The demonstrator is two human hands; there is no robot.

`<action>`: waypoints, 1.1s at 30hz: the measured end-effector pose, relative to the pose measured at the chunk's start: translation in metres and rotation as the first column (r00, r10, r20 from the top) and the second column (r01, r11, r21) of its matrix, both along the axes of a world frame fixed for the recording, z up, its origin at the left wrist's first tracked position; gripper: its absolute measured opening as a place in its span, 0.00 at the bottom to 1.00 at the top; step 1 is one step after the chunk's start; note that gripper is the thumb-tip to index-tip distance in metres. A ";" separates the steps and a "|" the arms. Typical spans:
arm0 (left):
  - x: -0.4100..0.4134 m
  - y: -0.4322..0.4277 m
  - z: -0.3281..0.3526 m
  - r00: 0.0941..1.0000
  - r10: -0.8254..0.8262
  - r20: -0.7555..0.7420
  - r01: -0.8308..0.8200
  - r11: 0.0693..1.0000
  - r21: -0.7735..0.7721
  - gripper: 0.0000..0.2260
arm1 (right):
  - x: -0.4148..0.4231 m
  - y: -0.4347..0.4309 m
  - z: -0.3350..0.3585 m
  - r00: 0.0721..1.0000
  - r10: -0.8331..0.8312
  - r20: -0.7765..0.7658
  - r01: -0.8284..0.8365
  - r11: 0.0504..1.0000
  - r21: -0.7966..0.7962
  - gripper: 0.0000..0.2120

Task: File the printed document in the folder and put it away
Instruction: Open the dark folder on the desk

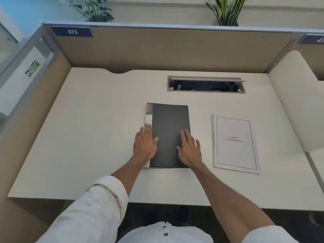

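A closed dark grey folder [169,123] with a white spine strip lies flat in the middle of the desk [87,137]. My left hand [145,143] rests flat on its left edge and spine, fingers spread. My right hand [190,149] lies flat on the lower right part of the cover, fingers apart. Neither hand grips anything. The printed document [235,142], a white stapled stack with a bordered title page, lies on the desk to the right of the folder, apart from it.
An open cable hatch [206,84] is cut into the desk behind the folder. Tan partition walls [157,50] enclose the desk at the back and left. A rounded divider [296,102] stands at the right. Plants [226,11] sit on top of the back partition.
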State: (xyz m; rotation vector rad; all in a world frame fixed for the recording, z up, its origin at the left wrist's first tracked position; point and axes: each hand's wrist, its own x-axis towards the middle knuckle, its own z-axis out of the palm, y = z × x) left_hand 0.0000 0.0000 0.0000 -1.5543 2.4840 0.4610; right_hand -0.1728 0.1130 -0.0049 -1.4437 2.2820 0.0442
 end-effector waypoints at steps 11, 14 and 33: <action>0.006 0.000 -0.008 0.995 0.093 0.028 -0.095 0.992 0.087 0.30 | -0.004 -0.013 -0.001 0.851 -0.479 0.215 0.502 0.862 -0.071 0.18; 0.005 0.002 -0.012 0.989 0.145 -0.003 -0.143 0.983 0.112 0.30 | -0.011 -0.021 0.001 0.762 -0.558 0.328 0.603 0.796 -0.046 0.18; 0.008 0.004 -0.017 0.973 0.216 -0.079 -0.205 0.971 0.120 0.26 | -0.043 -0.027 -0.002 0.303 -0.651 0.696 0.864 0.496 0.088 0.19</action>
